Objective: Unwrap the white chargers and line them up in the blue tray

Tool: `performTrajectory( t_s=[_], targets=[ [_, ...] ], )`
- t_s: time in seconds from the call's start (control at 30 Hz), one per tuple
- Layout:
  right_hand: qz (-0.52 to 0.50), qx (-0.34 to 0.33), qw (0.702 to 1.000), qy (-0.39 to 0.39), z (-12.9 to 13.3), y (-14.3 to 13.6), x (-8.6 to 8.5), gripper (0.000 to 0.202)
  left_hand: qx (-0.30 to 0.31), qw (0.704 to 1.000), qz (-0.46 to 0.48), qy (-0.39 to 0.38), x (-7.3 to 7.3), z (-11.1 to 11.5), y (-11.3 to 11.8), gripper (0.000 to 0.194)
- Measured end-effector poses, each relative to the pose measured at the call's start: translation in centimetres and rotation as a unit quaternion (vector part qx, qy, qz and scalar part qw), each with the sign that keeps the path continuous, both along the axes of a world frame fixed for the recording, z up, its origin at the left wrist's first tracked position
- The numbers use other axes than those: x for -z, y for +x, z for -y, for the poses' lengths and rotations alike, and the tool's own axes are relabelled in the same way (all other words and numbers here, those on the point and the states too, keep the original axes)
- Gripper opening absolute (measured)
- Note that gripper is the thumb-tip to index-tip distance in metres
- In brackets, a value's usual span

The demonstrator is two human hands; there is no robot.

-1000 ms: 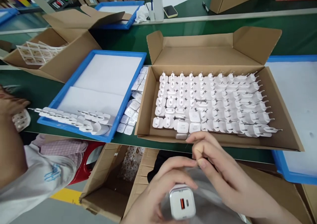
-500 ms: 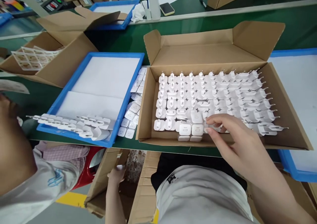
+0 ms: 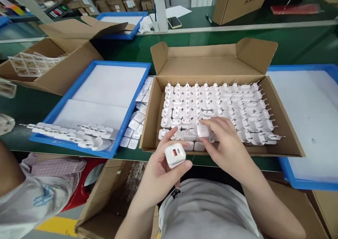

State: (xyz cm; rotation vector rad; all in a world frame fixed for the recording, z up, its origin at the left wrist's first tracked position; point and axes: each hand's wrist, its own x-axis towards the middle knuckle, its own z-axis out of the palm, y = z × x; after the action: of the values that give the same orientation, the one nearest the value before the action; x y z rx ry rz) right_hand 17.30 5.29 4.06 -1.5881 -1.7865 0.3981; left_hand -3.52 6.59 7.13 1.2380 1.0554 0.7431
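Observation:
Rows of white plug chargers (image 3: 208, 103), most with pins upward, fill an open cardboard box (image 3: 286, 126) in front of me. My left hand (image 3: 163, 168) is closed around a white charger (image 3: 175, 154) whose port face, with a red port and a smaller one, points up. It is held just before the box's front edge. Over the front rows, my right hand (image 3: 224, 140) pinches another white charger (image 3: 202, 130) between thumb and fingers. More chargers lie on their sides under and beside it.
At the left, a blue-rimmed tray (image 3: 89, 77) holds a line of chargers; loose chargers (image 3: 133, 133) lie beside it. Another blue tray (image 3: 306, 126) is at the right. Further left are a box with white dividers (image 3: 63, 68) and a person's arm (image 3: 7, 172).
My left hand has risen from low over the floor box to the big box's front, a charger in it. My right hand has moved left and grips a charger. The view has shifted.

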Motion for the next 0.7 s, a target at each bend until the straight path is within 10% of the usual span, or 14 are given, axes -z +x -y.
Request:
performTrajectory(
  t_s=[0.1, 0.7],
  targets=[
    [-0.064, -0.02, 0.997, 0.04, 0.5, 0.2, -0.5, 0.027, 0.026, 0.998, 0.017, -0.059, 0.3, 0.1, 1.2, 0.028],
    [-0.308, 0.005, 0.95, -0.044, 1.1, 1.4, -1.7, 0.012, 0.076, 0.98, -0.05, 0.176, 1.0, 0.1, 2.6, 0.026]
  ],
)
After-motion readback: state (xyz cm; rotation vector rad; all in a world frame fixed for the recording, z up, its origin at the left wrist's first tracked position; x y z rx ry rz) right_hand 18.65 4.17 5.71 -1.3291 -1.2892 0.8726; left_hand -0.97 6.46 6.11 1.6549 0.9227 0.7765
